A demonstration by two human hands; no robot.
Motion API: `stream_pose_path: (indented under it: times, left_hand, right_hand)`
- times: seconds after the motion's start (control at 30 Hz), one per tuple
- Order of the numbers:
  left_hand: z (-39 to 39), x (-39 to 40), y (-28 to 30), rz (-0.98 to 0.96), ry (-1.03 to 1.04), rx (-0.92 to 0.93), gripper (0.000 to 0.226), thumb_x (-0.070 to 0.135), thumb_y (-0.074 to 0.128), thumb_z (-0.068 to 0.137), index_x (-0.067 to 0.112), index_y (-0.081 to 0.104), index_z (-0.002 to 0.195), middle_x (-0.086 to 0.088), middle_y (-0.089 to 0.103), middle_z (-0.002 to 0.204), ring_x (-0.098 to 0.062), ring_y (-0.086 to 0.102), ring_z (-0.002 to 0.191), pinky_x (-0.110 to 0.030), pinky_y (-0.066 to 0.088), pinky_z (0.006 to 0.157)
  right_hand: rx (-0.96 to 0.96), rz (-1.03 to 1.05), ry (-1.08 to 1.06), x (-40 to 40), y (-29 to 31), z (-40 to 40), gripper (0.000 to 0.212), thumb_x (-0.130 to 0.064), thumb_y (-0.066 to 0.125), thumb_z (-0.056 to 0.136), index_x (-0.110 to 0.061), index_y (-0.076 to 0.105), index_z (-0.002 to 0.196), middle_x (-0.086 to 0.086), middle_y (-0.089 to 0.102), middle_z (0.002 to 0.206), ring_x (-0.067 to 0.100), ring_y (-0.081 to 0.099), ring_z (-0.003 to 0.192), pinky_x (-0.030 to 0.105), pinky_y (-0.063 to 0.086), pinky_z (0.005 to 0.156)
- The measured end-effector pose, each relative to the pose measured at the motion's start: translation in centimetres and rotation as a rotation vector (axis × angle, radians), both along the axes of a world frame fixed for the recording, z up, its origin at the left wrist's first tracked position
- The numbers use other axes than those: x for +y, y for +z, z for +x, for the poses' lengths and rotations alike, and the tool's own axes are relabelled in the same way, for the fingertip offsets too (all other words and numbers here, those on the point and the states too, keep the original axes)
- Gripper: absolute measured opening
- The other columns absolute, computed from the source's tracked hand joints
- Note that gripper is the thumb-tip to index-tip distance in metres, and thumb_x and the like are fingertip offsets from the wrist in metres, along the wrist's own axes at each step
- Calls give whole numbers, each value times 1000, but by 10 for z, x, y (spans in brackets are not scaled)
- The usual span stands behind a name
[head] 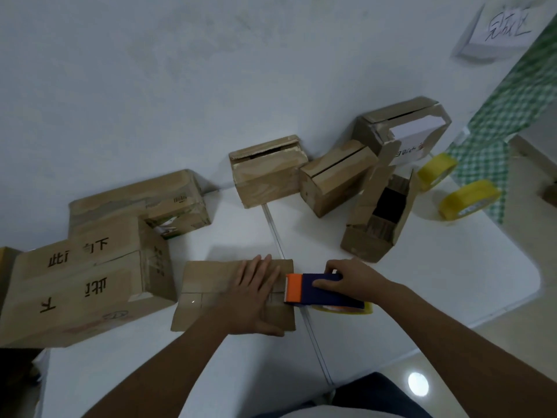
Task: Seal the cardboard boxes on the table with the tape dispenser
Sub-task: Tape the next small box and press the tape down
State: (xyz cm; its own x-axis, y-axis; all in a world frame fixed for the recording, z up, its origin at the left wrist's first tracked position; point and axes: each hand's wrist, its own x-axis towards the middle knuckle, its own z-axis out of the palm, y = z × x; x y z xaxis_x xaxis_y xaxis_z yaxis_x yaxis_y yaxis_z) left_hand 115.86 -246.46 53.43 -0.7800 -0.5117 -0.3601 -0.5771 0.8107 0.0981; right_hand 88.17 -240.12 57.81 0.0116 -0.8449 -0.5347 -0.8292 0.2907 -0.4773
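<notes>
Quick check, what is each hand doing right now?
Left hand: open, pressing flat on the cardboard box.
Right hand: gripping the tape dispenser at the box's right edge.

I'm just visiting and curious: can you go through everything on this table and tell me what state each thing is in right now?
Flat brown cardboard box: flaps closed, pressed down by left hand.
Blue and orange tape dispenser: gripped by right hand, at the box's right edge.
Tall brown cardboard box: open, flaps up.
Two yellow tape rolls: lying loose.
Large printed cardboard box: closed.
</notes>
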Motion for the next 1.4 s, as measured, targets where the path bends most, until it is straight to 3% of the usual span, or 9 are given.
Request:
stream_pose_path:
  times: [0.17, 0.43, 0.63, 0.8, 1.1, 1.4]
  left_hand:
    - [-3, 0, -2, -10, -17, -11, 130, 100, 28, 66, 18, -23, 152, -12, -30, 159, -33, -30, 146, -56, -12, 118]
    - [-3, 0, -1, -2, -9, -21, 131, 100, 30, 66, 16, -16, 155, -11, -27, 161, -33, -27, 147, -58, -8, 119]
    - [-3, 4, 3, -6, -5, 20, 129, 98, 38, 67, 14, 2, 158, -15, -10, 164, -35, -11, 151, -60, 4, 120]
    - [-4, 4, 1, -13, -7, 10, 129, 99, 36, 67, 14, 1, 158, -14, -11, 164, -35, -11, 151, -61, 5, 119]
    - [-2, 2, -4, -26, -14, 1, 131, 101, 31, 66, 16, -8, 157, -13, -19, 163, -33, -19, 150, -56, -5, 119]
    - [-1, 0, -5, -20, -11, -8, 132, 102, 26, 64, 18, -19, 155, -12, -26, 161, -33, -24, 148, -57, -7, 119]
  right_hand:
    - [-43, -21, -4, 5, -2, -4, 43, -68, 55, 83, -28, 57, 100, 0, 66, 103, 12, 61, 83, 28, 53, 72]
    - [-23, 25, -61, 33, -2, -57, 36, -68, 57, 82, -32, 57, 88, -9, 61, 85, 5, 58, 77, 22, 44, 63]
    - [70, 22, -58, 29, -10, -50, 47, -70, 56, 81, -25, 60, 96, -2, 63, 94, 13, 58, 83, 30, 49, 73]
    - [244, 28, 20, 19, -11, -27, 55, -73, 50, 83, -20, 56, 98, 1, 53, 89, 18, 55, 82, 32, 46, 68]
    - [372, 39, 48, -4, -11, 21, 55, -65, 48, 90, -12, 59, 102, 1, 42, 76, 19, 49, 74, 30, 39, 62]
    - [414, 50, 0, -20, -12, 30, 50, -66, 53, 86, -16, 47, 84, -1, 39, 70, 17, 43, 66, 30, 37, 59]
